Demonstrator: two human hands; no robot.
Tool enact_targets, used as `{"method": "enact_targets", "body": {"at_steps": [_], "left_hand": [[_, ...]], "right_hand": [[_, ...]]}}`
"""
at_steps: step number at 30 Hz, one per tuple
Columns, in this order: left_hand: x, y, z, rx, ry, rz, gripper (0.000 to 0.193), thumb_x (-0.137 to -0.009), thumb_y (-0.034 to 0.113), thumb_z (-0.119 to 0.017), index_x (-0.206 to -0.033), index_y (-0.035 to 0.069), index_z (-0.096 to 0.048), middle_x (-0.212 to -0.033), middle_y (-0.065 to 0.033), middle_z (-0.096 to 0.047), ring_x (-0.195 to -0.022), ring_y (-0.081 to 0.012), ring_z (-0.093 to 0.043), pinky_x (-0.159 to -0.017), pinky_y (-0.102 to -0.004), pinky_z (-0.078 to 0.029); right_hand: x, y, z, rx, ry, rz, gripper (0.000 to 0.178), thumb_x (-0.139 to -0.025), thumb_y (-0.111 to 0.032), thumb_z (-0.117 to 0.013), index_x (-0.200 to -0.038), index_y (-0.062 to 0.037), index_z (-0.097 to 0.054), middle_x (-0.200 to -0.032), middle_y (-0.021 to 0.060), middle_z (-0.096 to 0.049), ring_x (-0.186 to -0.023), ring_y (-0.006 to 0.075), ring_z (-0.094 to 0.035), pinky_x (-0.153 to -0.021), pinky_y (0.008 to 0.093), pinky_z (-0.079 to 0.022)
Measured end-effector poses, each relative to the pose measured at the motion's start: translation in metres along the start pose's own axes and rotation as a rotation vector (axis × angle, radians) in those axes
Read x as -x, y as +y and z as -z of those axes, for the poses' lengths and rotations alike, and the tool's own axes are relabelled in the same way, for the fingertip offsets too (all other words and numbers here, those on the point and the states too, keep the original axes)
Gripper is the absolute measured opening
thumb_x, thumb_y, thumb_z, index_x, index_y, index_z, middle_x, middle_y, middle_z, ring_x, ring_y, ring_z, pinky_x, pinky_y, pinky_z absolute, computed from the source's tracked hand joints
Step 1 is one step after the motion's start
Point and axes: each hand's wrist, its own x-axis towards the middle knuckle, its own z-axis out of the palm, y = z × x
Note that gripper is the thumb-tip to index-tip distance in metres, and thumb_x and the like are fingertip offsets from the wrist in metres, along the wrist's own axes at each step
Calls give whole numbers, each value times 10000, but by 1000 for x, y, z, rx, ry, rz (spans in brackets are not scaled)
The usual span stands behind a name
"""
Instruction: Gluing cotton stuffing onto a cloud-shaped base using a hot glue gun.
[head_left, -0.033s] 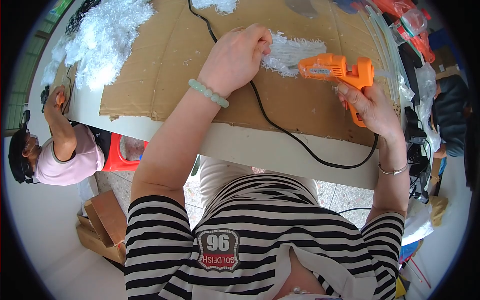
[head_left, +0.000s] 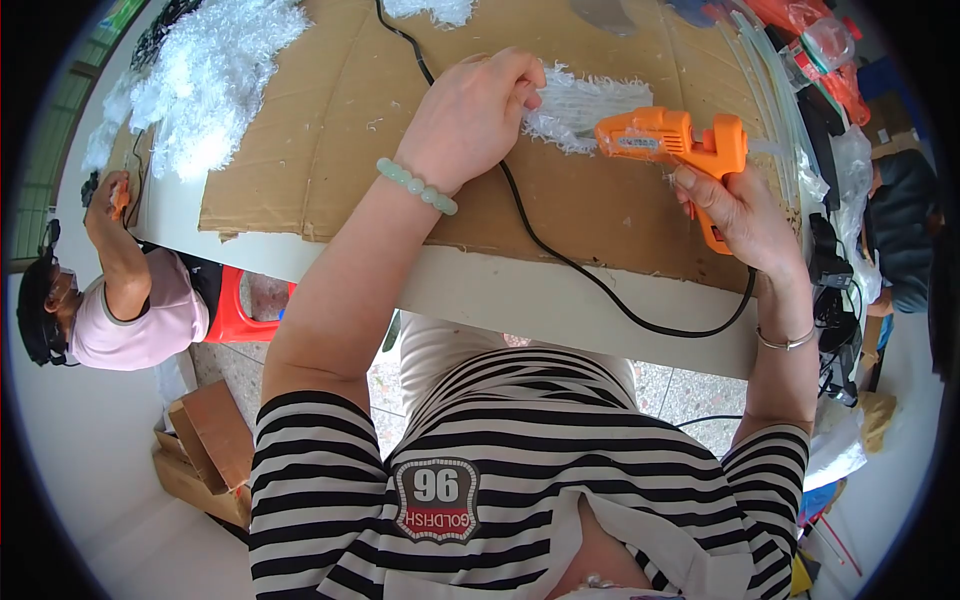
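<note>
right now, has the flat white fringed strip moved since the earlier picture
No, the flat white fringed strip shows no visible shift against the brown cardboard sheet.

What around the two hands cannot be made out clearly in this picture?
All in the head view:
White fringed piece: its left end, partly covered by the left hand.
Right hand: some fingers, hidden behind the orange glue gun.
Whether the glue gun touches the piece: too small to tell.
White stringy pile: cut off by the top edge.

Left hand (head_left: 475,115) in an inward curl, right hand (head_left: 745,215) in a grip
</note>
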Motion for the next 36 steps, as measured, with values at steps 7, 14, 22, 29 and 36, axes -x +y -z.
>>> {"method": "enact_targets", "body": {"at_steps": [7,14,22,29,36], "left_hand": [[-1,3,3,16,-17,39,124,-817,17,-449,-901,55,-532,-712,-89,-651,-749,-290,-598,-684,-399,-469],[-2,5,6,71,-64,135,142,-865,76,-467,-979,54,-549,-770,-89,-662,-709,-232,-606,-662,-326,-472],[1,16,0,-31,-4,-117,258,-659,125,-745,-869,58,-609,-807,-75,-608,-758,-262,-584,-686,-356,-474],[0,40,-13,-409,-53,-398,251,-616,172,-775,-799,87,-626,-876,-30,-588,-921,-252,-543,-840,-405,-402],[-4,34,-16,-419,-62,-417,141,-666,108,-735,-718,57,-614,-779,-48,-582,-811,-262,-566,-805,-399,-421]], "right_hand": [[-6,1,-6,-22,-17,-11,250,-917,-285,-562,-912,-37,-533,-750,0,-527,-684,90,-506,-618,233,-415],[-10,12,5,-228,100,28,292,-911,-323,-551,-956,-35,-560,-760,18,-556,-682,94,-533,-615,240,-431],[-15,13,4,-657,300,70,345,-924,-323,-505,-1039,-3,-560,-819,67,-611,-774,157,-613,-710,287,-499],[-36,30,-7,-891,279,123,336,-961,-281,-451,-1096,21,-513,-938,79,-589,-970,256,-617,-919,373,-491],[-44,16,-11,-849,300,75,336,-954,-302,-466,-1066,6,-540,-934,69,-600,-940,201,-609,-871,345,-513]]}}
